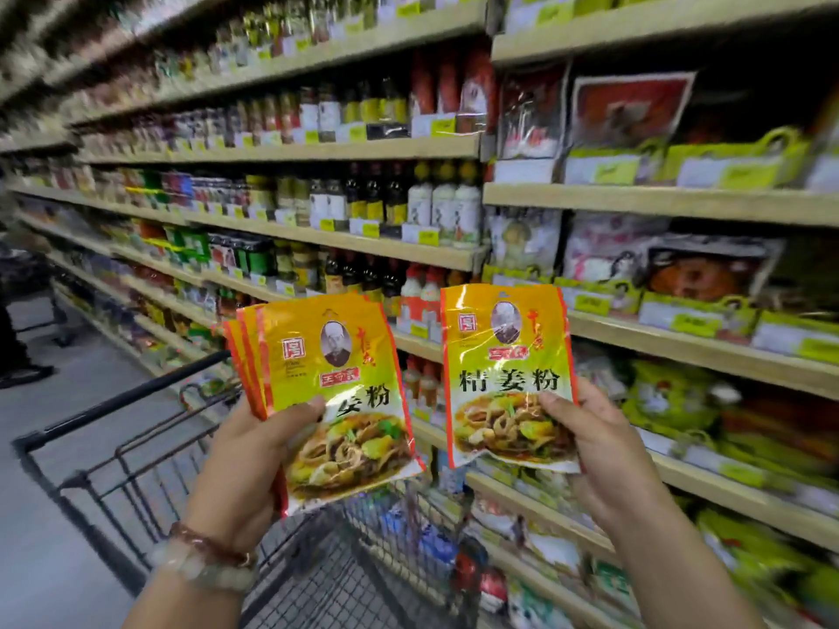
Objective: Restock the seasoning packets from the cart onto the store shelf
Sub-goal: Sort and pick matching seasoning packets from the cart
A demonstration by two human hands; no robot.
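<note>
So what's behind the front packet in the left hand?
Behind the front packet, gripped by the left hand, the orange edges of more packets fan out at its left side. Their faces are covered, so an exact count isn't possible.

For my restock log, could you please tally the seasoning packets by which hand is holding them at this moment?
Packets fanned in the left hand grip: 4 by the edges showing, front packet; more may hide behind.
Packet in the right hand: 1, the single packet.
Total: 5 packets in view.
</note>
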